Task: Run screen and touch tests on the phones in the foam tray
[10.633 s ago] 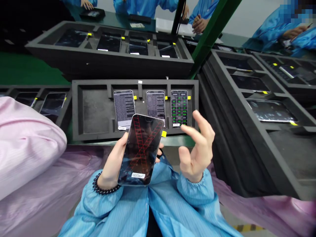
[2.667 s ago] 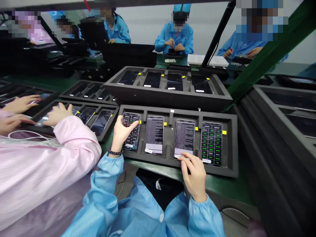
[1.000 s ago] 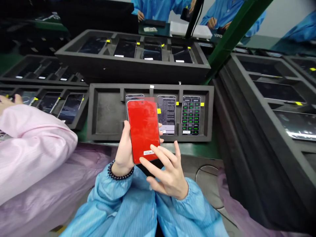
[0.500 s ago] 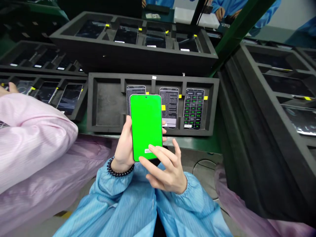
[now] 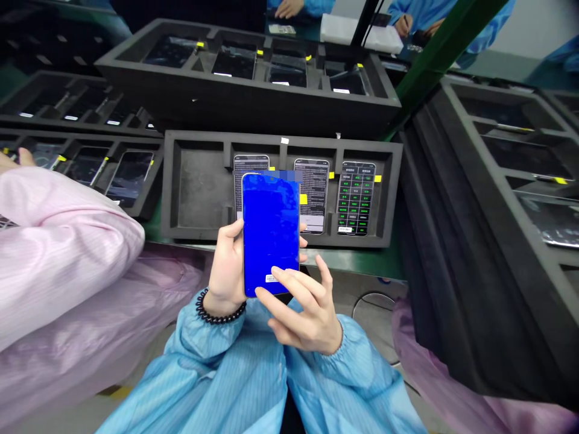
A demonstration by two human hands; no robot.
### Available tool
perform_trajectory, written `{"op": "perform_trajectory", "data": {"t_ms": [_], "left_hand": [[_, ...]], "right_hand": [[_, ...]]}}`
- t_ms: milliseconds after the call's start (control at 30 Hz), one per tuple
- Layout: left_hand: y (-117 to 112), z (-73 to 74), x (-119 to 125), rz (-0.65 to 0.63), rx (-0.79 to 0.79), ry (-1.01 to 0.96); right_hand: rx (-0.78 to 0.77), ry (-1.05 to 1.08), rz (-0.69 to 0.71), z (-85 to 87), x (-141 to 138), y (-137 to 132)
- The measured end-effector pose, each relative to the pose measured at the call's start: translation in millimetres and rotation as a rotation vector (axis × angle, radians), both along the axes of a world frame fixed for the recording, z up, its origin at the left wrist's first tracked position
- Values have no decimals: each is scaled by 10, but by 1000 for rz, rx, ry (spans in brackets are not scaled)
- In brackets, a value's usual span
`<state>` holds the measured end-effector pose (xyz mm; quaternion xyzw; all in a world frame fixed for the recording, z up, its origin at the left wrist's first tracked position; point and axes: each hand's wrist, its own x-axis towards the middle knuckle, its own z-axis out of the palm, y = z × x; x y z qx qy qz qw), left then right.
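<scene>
Upright in my left hand (image 5: 228,259) is a smartphone (image 5: 270,229) with a solid blue screen and a small white label near its bottom. My thumb lies along its left edge and fingertips show at its right edge. My right hand (image 5: 307,307) is spread over the lower screen, its index and middle fingertips at the glass near the label. Behind the phone, a black foam tray (image 5: 194,235) holds a partly hidden phone (image 5: 251,164), a second phone with text (image 5: 312,193), and a third with a green-lettered grid (image 5: 356,199).
A raised foam tray (image 5: 244,96) of phones stands behind. More phone trays lie at left (image 5: 149,208) and in a tall stack at right (image 5: 434,241). A co-worker's pink sleeve (image 5: 67,241) is close on my left. A green post (image 5: 434,66) slants at upper right.
The held phone's screen has turned from green to blue. The phone has shifted very slightly right in my left hand's grip; my right hand stays nearly in place.
</scene>
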<state>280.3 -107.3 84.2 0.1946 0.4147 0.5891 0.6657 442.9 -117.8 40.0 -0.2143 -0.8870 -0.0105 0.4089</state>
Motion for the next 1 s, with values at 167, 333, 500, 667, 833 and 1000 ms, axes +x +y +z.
{"op": "perform_trajectory", "data": {"t_ms": [167, 333, 500, 667, 833, 1000], "left_hand": [[-26, -1, 1, -3, -13, -16], [-36, -6, -6, -74, 11, -127], [-97, -42, 5, -196, 20, -230], [-176, -85, 14, -382, -26, -344], [-203, -147, 58, -308, -71, -317], [-279, -77, 118, -232, -30, -300]], "right_hand": [[9, 29, 12, -3, -31, -10], [-26, 164, -24, 20, 6, -13], [-290, 335, -248, 234, 122, 270], [-341, 204, -318, 413, 166, 562], [-36, 118, -238, 492, 133, 517], [79, 209, -17, 627, 203, 379]]}}
